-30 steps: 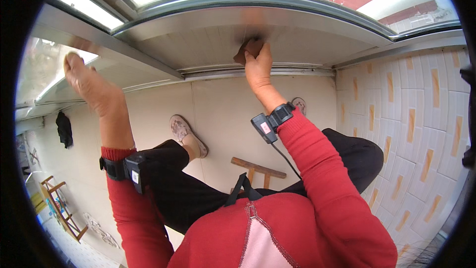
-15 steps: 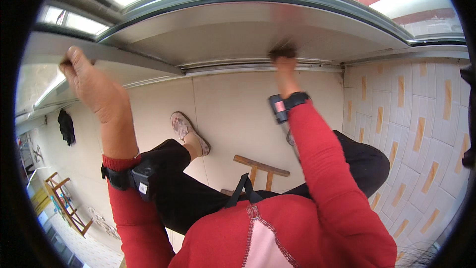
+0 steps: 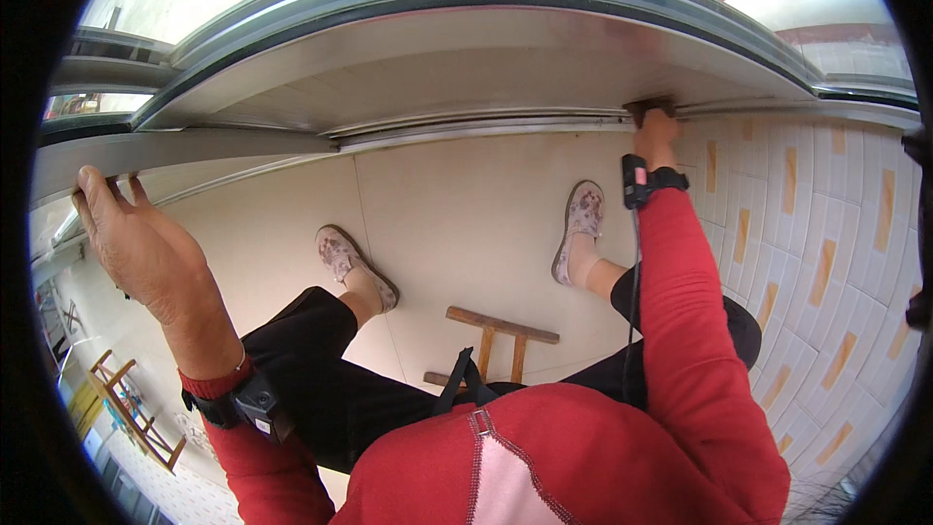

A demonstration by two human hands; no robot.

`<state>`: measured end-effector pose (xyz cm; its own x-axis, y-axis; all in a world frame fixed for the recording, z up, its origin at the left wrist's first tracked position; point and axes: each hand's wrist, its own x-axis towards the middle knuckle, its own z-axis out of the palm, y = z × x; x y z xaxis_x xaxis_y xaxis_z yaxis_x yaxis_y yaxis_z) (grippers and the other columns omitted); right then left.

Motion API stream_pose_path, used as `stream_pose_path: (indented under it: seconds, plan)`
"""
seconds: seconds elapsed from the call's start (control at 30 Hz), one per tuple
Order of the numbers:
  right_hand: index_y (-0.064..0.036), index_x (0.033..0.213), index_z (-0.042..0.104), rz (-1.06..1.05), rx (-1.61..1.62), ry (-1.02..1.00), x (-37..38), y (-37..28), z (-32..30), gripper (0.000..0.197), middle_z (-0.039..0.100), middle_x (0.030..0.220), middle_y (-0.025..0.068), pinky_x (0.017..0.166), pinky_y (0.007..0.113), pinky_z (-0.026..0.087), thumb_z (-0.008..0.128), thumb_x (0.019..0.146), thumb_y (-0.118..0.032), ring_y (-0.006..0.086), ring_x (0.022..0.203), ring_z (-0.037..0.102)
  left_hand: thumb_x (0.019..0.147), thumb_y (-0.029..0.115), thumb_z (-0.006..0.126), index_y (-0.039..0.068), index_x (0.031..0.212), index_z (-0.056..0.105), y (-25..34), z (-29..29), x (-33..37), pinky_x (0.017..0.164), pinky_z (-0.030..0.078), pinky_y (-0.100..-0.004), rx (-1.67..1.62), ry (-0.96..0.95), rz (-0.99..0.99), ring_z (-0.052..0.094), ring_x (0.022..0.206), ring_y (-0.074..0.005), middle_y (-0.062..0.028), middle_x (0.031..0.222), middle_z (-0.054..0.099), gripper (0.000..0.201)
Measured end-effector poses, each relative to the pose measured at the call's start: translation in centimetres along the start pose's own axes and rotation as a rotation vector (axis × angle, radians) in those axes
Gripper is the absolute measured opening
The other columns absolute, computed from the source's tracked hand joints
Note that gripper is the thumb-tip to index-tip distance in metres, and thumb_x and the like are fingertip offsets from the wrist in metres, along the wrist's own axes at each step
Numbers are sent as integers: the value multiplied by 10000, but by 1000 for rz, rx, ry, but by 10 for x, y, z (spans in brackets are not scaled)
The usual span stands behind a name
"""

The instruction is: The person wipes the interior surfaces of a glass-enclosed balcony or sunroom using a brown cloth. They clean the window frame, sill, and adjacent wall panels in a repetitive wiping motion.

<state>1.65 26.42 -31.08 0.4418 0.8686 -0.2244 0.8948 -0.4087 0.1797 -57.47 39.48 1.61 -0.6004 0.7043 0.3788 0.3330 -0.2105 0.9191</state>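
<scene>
A sliding door with a grey lower panel [image 3: 457, 73] stands in front of me, glass above it. At the left, my left hand [image 3: 146, 248] has its fingers curled round the edge of a grey metal door frame [image 3: 209, 151]. Far to the right, my right hand [image 3: 657, 136] is closed and pressed low against the panel near its right end. A dark brown patch [image 3: 646, 109] shows at its fingertips; whether this is a held thing or a reflection I cannot tell. Just below runs the metal floor track [image 3: 476, 128].
A tiled wall [image 3: 826, 253] closes off the right side. Between my legs is a wooden stool [image 3: 502, 331], partly hidden by my clothing. Pale floor tiles [image 3: 457, 204] lie under my shoes. Another wooden stool [image 3: 131, 403] is at the far left.
My right hand has slid to the right along the panel's bottom edge. My left hand, still on the door frame, appears lower and farther left. My right shoe has come into full view.
</scene>
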Motion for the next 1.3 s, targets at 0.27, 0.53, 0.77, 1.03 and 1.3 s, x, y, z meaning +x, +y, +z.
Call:
stream_pose_path:
  seconds: [0.27, 0.53, 0.77, 1.03, 1.3]
  plan:
    - [-58, 985, 785, -410, 921, 57, -57, -328, -4, 252, 735, 953, 228, 827, 491, 540, 662, 967, -277, 428, 926, 695, 1066, 353, 564, 11, 1357, 545, -2, -2, 5, 1095, 446, -356, 75, -68, 24, 514, 1251, -227, -118, 1289, 573, 450]
    - [99, 1441, 330, 305, 2568, -581, -109, -297, -215, 454, 479, 1459, 307, 1155, 544, 475, 351, 988, 97, 474, 1327, 529, 1103, 212, 468, 16, 1335, 595, 9, -21, 4, 1047, 486, -359, 90, -224, 55, 585, 1233, -208, -90, 1285, 627, 329]
    - [115, 1430, 396, 24, 2557, -491, -112, -259, -257, 406, 528, 1442, 291, 1051, 463, 577, 416, 1036, 15, 446, 1325, 545, 1037, 298, 579, 78, 1369, 619, 7, -35, 10, 1087, 384, -367, -204, -266, -110, 555, 1219, -162, -31, 1310, 653, 400]
    - [-9, 1411, 452, 656, 2264, -329, -70, -282, -147, 399, 561, 1391, 237, 965, 553, 605, 345, 1030, 44, 425, 1237, 617, 1019, 179, 578, 63, 1369, 616, 24, -38, 7, 1033, 400, -338, -206, -300, -233, 516, 1189, -148, -7, 1306, 603, 371]
    - [28, 1419, 432, 184, 2259, -100, -113, -220, -245, 374, 602, 1378, 252, 1020, 451, 582, 485, 1060, -60, 387, 1235, 635, 993, 221, 635, 86, 1354, 641, 25, -33, -1, 1083, 339, -357, -388, -254, -235, 523, 1180, -109, 34, 1233, 653, 385]
